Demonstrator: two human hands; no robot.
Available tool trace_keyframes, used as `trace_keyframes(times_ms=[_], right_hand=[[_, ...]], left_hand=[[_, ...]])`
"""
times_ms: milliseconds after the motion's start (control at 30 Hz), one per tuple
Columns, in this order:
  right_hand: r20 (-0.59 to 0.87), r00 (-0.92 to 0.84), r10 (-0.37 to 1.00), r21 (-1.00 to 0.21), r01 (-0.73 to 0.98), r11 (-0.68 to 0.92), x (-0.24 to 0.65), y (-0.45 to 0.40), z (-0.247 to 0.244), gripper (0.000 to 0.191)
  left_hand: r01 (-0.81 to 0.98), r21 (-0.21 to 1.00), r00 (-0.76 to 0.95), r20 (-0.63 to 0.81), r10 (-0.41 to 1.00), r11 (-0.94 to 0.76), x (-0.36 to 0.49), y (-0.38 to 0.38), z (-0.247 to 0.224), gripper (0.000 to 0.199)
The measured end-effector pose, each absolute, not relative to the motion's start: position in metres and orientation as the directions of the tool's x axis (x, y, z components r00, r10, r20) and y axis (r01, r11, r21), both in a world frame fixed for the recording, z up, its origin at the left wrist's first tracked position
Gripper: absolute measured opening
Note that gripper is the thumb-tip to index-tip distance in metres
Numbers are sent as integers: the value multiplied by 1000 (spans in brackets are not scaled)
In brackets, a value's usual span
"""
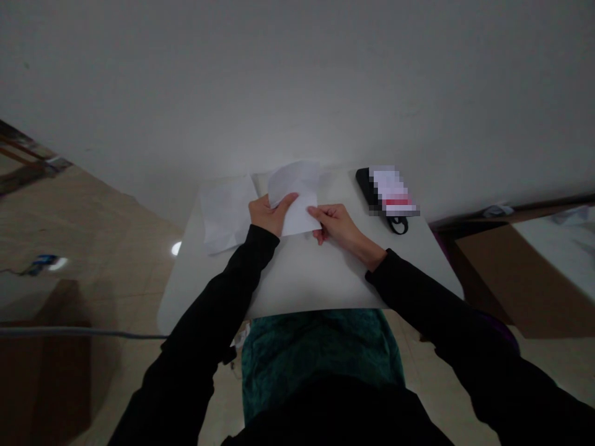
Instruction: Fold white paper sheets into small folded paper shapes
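Left hand [268,216] gripping white paper sheet [300,201] at left edge, right hand [335,224] pinching right edge; second sheet [226,214] left of it on bench [297,279]. Even two-hand pinch suits steady handling.

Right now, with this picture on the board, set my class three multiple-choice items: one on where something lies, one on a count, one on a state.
1. Where does the loose creased paper sheet lie?
A. On the white table, left of the held paper sheet
B. On the floor
C. On the cardboard box

2. How many paper sheets show?
A. One
B. Two
C. Three

3. What state is the held paper sheet in?
A. Lying untouched
B. Held by one hand alone
C. Held by the left hand and the right hand

Answers:
1. A: it rests on the tabletop.
2. B: one is held, one lies loose.
3. C: fingers of both hands grip its edges.
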State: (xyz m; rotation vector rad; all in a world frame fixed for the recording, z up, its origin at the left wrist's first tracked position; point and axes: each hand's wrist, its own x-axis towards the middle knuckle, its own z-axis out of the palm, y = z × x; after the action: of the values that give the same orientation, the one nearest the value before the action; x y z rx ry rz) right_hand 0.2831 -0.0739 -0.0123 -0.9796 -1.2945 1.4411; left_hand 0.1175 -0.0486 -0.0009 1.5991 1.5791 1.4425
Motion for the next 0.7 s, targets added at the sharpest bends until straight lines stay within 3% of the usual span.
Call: trace_keyframes(times_ms=[233,333,533,633,700], right_hand=[[98,-174,980,-987,-142,74,286,-79,-10,40],[87,-234,968,-989,-138,55,289,-80,-11,40],[96,-148,984,-993,-84,84,295,-77,-13,37],[115,-214,970,-993,-47,107,299,-74,-10,38],[170,-165,972,-985,-29,167,302,-72,-8,37]], left_hand=[[415,878,-232,357,905,-240,113,-47,-2,40],[413,882,-278,357,892,-225,114,-48,-2,40],[381,891,-284,368,886,-248,115,-47,-4,40],[303,926,-225,301,927,-227,119,-49,-2,38],[246,950,-148,234,961,-194,123,-52,0,36]])
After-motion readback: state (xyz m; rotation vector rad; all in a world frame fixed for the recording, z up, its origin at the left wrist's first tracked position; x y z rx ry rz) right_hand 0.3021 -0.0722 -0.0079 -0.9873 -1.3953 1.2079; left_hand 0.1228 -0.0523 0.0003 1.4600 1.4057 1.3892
